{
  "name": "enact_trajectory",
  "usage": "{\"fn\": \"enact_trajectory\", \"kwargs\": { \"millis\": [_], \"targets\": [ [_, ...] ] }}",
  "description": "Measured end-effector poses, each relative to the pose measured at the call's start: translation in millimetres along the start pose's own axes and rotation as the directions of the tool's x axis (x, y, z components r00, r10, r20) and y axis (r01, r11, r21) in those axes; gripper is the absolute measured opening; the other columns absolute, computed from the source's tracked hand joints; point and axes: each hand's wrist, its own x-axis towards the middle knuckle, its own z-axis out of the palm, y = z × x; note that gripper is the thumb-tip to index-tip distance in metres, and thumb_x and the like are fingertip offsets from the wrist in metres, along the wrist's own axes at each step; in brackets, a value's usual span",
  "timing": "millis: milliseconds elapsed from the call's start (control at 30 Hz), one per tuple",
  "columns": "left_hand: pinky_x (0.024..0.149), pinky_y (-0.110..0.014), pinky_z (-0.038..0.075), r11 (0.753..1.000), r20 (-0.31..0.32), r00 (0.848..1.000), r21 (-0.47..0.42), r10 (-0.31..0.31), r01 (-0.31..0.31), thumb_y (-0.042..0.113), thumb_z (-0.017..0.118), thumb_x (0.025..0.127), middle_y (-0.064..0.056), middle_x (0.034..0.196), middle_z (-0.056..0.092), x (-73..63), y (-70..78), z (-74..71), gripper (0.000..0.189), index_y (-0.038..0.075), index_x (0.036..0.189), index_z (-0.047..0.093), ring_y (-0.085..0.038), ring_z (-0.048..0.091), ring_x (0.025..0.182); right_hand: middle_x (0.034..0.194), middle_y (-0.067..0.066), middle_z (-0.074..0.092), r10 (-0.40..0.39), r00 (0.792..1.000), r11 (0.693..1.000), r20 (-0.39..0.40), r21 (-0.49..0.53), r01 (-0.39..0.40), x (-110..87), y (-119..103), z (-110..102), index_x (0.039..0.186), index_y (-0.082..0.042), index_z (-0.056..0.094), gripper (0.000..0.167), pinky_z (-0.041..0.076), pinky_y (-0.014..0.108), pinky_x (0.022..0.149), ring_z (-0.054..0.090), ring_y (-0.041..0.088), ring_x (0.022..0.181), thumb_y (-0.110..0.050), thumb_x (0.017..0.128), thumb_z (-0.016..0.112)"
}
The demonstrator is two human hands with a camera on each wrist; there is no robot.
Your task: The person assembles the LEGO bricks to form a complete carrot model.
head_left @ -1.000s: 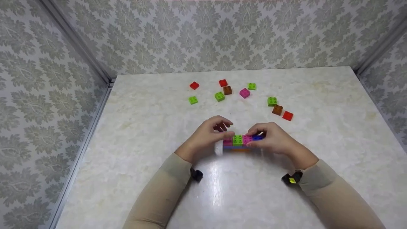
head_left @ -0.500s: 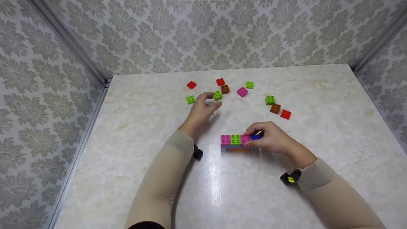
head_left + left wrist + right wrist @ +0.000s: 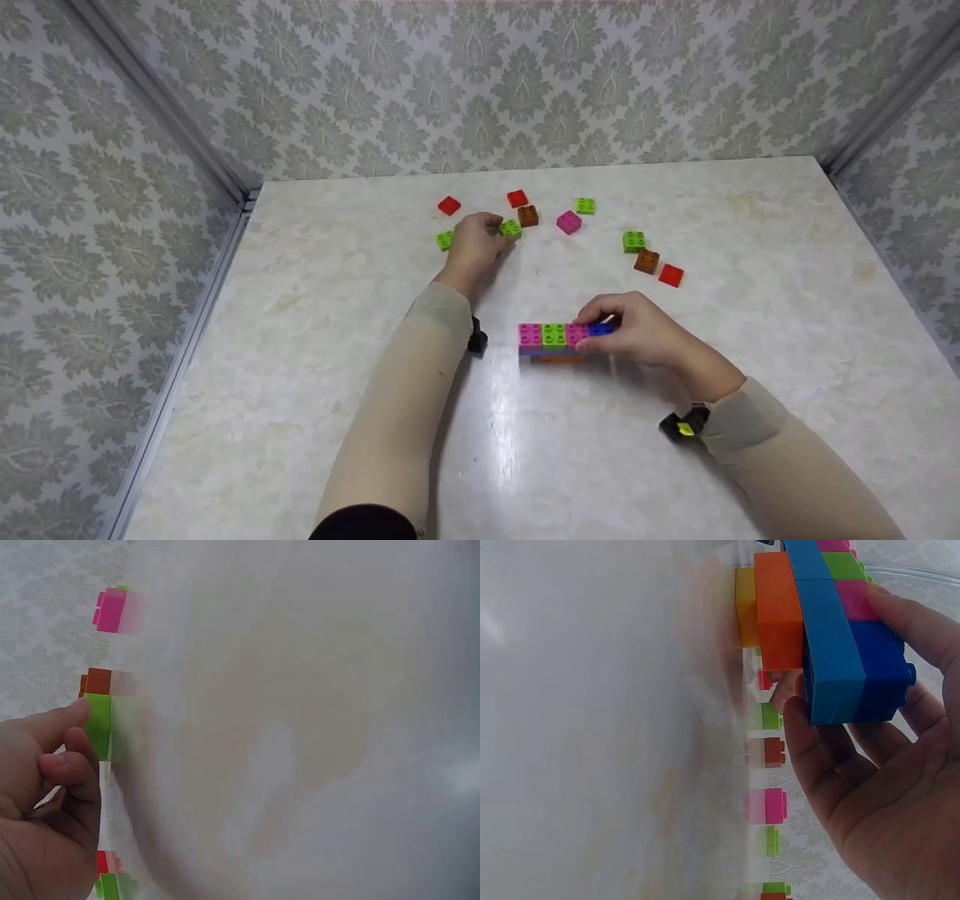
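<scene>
My left hand point(image 3: 477, 244) is at a green brick point(image 3: 511, 228) at the back of the table. In the left wrist view its thumb touches that green brick point(image 3: 99, 727), with the bent fingers beside it. My right hand point(image 3: 643, 330) holds the right end of a stacked brick build. Along its top row run a pink brick point(image 3: 530, 334), a green one, another pink and a dark blue brick point(image 3: 877, 671). Below, the right wrist view shows light blue bricks point(image 3: 832, 652), an orange brick point(image 3: 780, 611) and a yellow brick point(image 3: 745, 607) at the tabletop.
Loose bricks lie across the back: a brown brick point(image 3: 528, 216) right by the green one, red brick point(image 3: 449, 205), pink brick point(image 3: 569, 222). Further right sit a green brick point(image 3: 634, 241), brown brick point(image 3: 646, 261) and red brick point(image 3: 671, 275). Patterned walls enclose the table.
My left hand has left the build's left end and reached up to the green brick at the back, its fingers closing about it. My right hand has stayed on the build.
</scene>
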Motion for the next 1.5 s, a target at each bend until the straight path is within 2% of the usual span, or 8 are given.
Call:
{"fn": "enact_trajectory", "kwargs": {
  "millis": [200, 367, 567, 733, 933, 1067, 1200, 1500],
  "targets": [
    [0.124, -0.041, 0.053, 0.998, -0.008, 0.999, 0.043, 0.038, -0.038, 0.013, 0.082, 0.105, -0.006, 0.146, 0.073, 2.0, -3.0, -1.5, 0.043, 0.009, 0.147, 0.073, -0.022, 0.064, 0.142, 0.122, 0.007, 0.082, 0.002, 1.0, 1.0, 0.003, -0.008, -0.002, -0.1, -1, -1, 0.115, -0.016, 0.086, 0.025, 0.055, 0.022, 0.094, 0.067, 0.023, 0.109, -0.025, 0.093, 0.096],
    [0.11, -0.037, 0.061, 0.999, 0.005, 0.999, -0.003, 0.048, -0.048, 0.014, 0.082, 0.104, -0.006, 0.14, 0.075, -3.5, -6.0, -5.6, 0.043, 0.008, 0.145, 0.073, -0.02, 0.069, 0.128, 0.121, 0.007, 0.082, 0.002, 1.0, 1.0, 0.005, -0.013, -0.002, -0.4, 0, -1, 0.116, -0.016, 0.086, 0.026, 0.055, 0.022, 0.095, 0.067, 0.023, 0.109, -0.025, 0.093, 0.095],
    [0.091, -0.029, 0.062, 0.994, 0.004, 0.997, -0.079, 0.076, -0.075, 0.018, 0.084, 0.103, -0.004, 0.143, 0.074, -17.7, -12.9, -11.8, 0.041, 0.011, 0.142, 0.076, -0.016, 0.071, 0.11, 0.122, 0.006, 0.081, 0.0, 1.0, 1.0, 0.011, -0.023, 0.0, -0.5, 0, 0, 0.117, -0.016, 0.086, 0.026, 0.054, 0.021, 0.096, 0.065, 0.023, 0.11, -0.026, 0.094, 0.095],
    [0.077, -0.028, 0.056, 0.978, -0.053, 0.988, -0.142, 0.143, -0.15, 0.019, 0.083, 0.102, -0.003, 0.139, 0.074, -36.5, -23.1, -15.9, 0.036, 0.013, 0.137, 0.077, -0.018, 0.066, 0.099, 0.121, 0.008, 0.081, -0.018, 1.0, 1.0, 0.002, -0.02, 0.018, 0.2, -1, 2, 0.115, -0.015, 0.086, 0.026, 0.054, 0.021, 0.093, 0.066, 0.023, 0.108, -0.022, 0.092, 0.096],
    [0.092, -0.031, 0.058, 0.959, -0.097, 0.968, -0.145, 0.23, -0.242, 0.02, 0.087, 0.1, -0.006, 0.124, 0.076, -57.4, -31.2, -20.0, 0.036, 0.011, 0.133, 0.078, -0.019, 0.067, 0.109, 0.121, 0.008, 0.081, -0.053, 0.998, 0.998, -0.014, -0.024, 0.053, -0.9, -2, 2, 0.114, -0.014, 0.086, 0.025, 0.054, 0.019, 0.095, 0.067, 0.021, 0.11, -0.017, 0.091, 0.096],
    [0.104, -0.036, 0.063, 0.943, -0.089, 0.955, -0.152, 0.284, -0.295, 0.018, 0.088, 0.099, -0.007, 0.125, 0.078, -74.2, -31.2, -23.7, 0.038, 0.008, 0.135, 0.078, -0.022, 0.073, 0.116, 0.121, 0.008, 0.08, -0.059, 0.998, 0.998, -0.019, -0.037, 0.058, -2.0, -1, 2, 0.115, -0.014, 0.087, 0.024, 0.054, 0.019, 0.096, 0.066, 0.022, 0.111, -0.017, 0.092, 0.096],
    [0.107, -0.037, 0.064, 0.921, -0.087, 0.933, -0.154, 0.348, -0.358, 0.015, 0.089, 0.098, -0.01, 0.13, 0.077, -92.1, -29.4, -27.9, 0.039, 0.006, 0.134, 0.079, -0.024, 0.075, 0.12, 0.121, 0.008, 0.079, -0.067, 0.997, 0.996, -0.025, -0.052, 0.066, -3.4, -3, 2, 0.116, -0.014, 0.087, 0.024, 0.053, 0.019, 0.096, 0.065, 0.022, 0.11, -0.019, 0.094, 0.095],
    [0.107, -0.037, 0.065, 0.892, 0.039, 0.903, -0.182, 0.428, -0.415, 0.014, 0.09, 0.097, -0.009, 0.129, 0.079, -118.9, -21.7, -35.1, 0.037, 0.008, 0.132, 0.08, -0.023, 0.079, 0.119, 0.122, 0.005, 0.08, -0.088, 0.995, 0.994, -0.039, -0.075, 0.085, -1.7, -4, 4, 0.119, -0.018, 0.087, 0.026, 0.053, 0.022, 0.095, 0.065, 0.024, 0.111, -0.023, 0.095, 0.094]
  ]
}}
